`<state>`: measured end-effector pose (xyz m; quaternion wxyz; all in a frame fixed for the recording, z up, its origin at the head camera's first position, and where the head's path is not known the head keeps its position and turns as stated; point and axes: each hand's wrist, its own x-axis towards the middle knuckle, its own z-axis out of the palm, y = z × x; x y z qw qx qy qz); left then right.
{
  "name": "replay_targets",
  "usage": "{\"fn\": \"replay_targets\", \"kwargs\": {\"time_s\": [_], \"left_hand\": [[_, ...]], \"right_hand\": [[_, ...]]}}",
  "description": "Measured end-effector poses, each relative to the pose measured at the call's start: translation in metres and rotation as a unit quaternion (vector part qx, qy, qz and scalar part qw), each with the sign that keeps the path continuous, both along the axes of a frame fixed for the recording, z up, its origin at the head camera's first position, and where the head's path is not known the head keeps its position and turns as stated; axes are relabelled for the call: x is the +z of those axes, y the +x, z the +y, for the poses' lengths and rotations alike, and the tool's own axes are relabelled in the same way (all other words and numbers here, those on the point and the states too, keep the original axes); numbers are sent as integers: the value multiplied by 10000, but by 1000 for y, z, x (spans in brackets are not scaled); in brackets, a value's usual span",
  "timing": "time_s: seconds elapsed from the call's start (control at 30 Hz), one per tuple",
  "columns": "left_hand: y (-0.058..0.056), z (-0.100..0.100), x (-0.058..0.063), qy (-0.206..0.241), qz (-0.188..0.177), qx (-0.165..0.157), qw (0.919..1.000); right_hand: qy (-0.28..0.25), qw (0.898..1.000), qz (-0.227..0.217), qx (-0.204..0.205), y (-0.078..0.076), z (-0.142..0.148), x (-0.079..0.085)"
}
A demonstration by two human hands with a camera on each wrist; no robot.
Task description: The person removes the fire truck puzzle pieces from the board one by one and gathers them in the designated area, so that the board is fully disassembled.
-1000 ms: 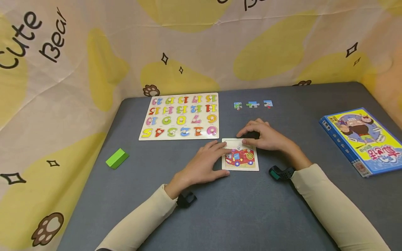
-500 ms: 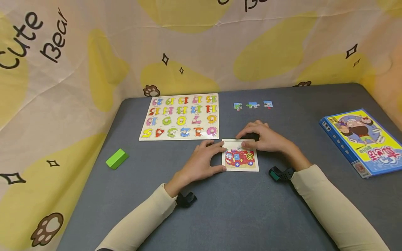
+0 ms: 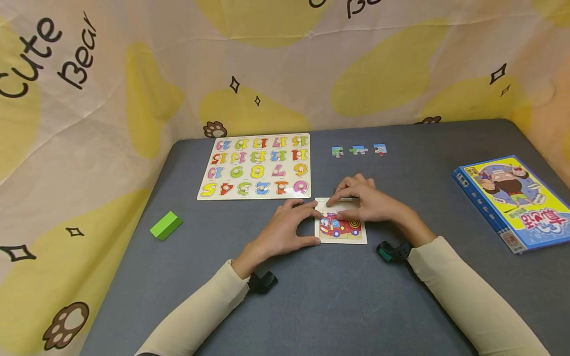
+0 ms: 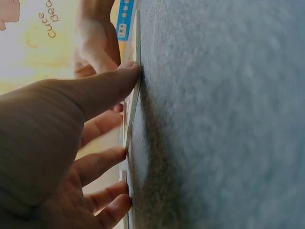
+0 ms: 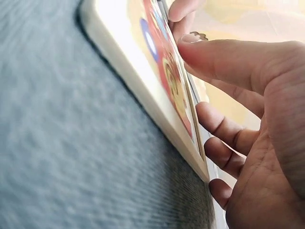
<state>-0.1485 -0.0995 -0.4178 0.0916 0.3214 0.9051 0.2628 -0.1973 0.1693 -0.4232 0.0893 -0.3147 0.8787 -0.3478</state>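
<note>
A small jigsaw puzzle board (image 3: pixel 345 241) with a red fire engine picture lies flat on the table; its far strip shows bare backing. My left hand (image 3: pixel 287 230) holds the board's left side, thumb at the near corner and a fingertip farther up. In the left wrist view, that thumb rests on the thin board edge (image 4: pixel 138 36). My right hand (image 3: pixel 374 201) reaches over the far right part. Its index fingertip touches the bare strip and its thumb lies at the picture's top. In the right wrist view no piece shows between thumb and fingers.
Behind the board lie three loose puzzle pieces (image 3: pixel 358 149). A number puzzle board (image 3: pixel 254 197) sits at the back left, close to my left fingers. A green block (image 3: pixel 166 225) is at far left, a blue and yellow box (image 3: pixel 516 202) at right.
My right hand has shifted slightly left, its index finger moving from beyond the board's far edge onto the bare strip. My left fingers have drawn back from the picture to the board's left edge.
</note>
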Motion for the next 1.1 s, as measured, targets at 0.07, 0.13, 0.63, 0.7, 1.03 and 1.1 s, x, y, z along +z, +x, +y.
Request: {"fn": "replay_targets", "kwargs": {"time_s": [0.07,0.13,0.63,0.7,1.03,1.1], "left_hand": [[-1,-2,1,-43,71,-206,9998],[-1,-3,1,-115,105,-430,9990],[-4,-11,5,-425,-179,-1042,9935],[-4,-11,6,-463,-200,-1037,9933],[-4,-11,6,-518,-196,-1054,9929],[-4,-12,6,-533,-209,-1047,9929]], "right_hand": [[-10,10000,-28,29,1,-2,1],[-8,10000,-38,79,2,-3,1],[0,9990,-15,445,6,-9,-2],[6,9989,-7,476,7,-10,-1],[92,9984,4,561,8,-12,0],[91,9983,-28,575,8,-12,0]]}}
